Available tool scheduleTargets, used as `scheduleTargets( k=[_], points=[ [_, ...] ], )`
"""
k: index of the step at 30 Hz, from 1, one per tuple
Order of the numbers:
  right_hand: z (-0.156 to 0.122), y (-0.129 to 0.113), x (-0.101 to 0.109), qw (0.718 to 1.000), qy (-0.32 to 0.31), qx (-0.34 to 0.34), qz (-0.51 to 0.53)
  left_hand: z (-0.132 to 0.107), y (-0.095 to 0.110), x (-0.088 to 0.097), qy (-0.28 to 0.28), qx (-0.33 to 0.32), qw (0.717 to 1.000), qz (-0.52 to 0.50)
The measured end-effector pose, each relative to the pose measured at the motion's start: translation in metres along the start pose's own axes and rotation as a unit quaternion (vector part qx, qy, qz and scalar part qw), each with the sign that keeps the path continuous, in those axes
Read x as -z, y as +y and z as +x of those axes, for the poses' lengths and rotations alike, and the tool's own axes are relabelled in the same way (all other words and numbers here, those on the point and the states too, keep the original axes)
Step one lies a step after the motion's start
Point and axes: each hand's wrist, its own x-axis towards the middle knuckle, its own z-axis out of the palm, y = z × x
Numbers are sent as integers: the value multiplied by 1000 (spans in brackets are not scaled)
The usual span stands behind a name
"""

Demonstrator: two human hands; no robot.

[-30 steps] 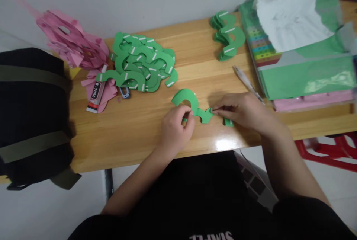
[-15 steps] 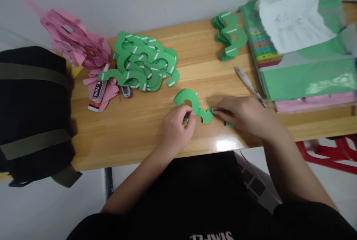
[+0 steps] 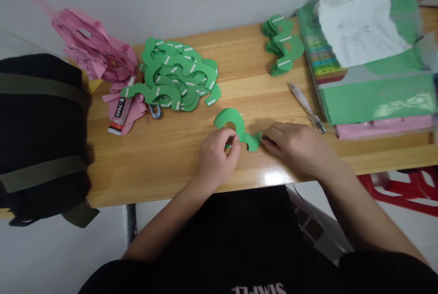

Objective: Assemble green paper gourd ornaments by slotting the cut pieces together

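Note:
My left hand (image 3: 219, 155) pinches a wavy green paper cutout (image 3: 236, 118) between thumb and fingertips, near the table's front edge. At the cutout's right end is a small white strip, where the fingertips of my right hand (image 3: 287, 141) are closed on it; the fingers partly hide that end. Up and to the left lies a heap of similar green cutouts (image 3: 178, 70) bearing white strips. A smaller stack of green cutouts (image 3: 285, 45) sits further back to the right. Just beyond my right hand rests a pen (image 3: 306, 105).
Pink paper cutouts (image 3: 99, 48), a B-7000 glue tube (image 3: 119, 111) and a blue clip (image 3: 155, 111) lie left of the heap. A black bag (image 3: 41, 134) occupies the left end. Green paper packs (image 3: 376, 98) with a torn white sheet (image 3: 362, 25) stand right. A wall runs behind.
My right hand has shifted slightly and its fingers lie lower; a green bit that showed beneath it is now hidden. My left hand keeps its pinch in place.

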Motion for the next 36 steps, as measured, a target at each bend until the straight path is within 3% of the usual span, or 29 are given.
scheduleTargets(
  k=[5, 10, 13, 17, 19, 23, 28, 36],
  points=[
    [3, 7, 3, 996, 19, -2, 87, -1, -1, -1, -3, 1, 1000, -2],
    [7, 16, 4, 986, 0, -59, 157, -2, -2, -1, -10, 8, 1000, 1],
    [7, 22, 8, 970, 13, -126, 207, -1, -3, -1, -17, 12, 1000, 13],
    [-1, 42, 27, 947, 79, -223, 219, -1, -3, 0, -12, -2, 1000, 13],
    [-8, 60, 43, 929, 121, -284, 203, -1, -2, 0, -2, -12, 1000, 10],
    [-15, 111, 73, 865, 199, -423, 185, -1, -4, 0, 23, -42, 999, 2],
    [2, 161, 84, 849, 200, -423, 246, 0, -7, -2, 21, -51, 998, 22],
    [30, 181, 83, 802, 172, -448, 355, 0, -7, -3, 12, -42, 999, 16]
  ],
)
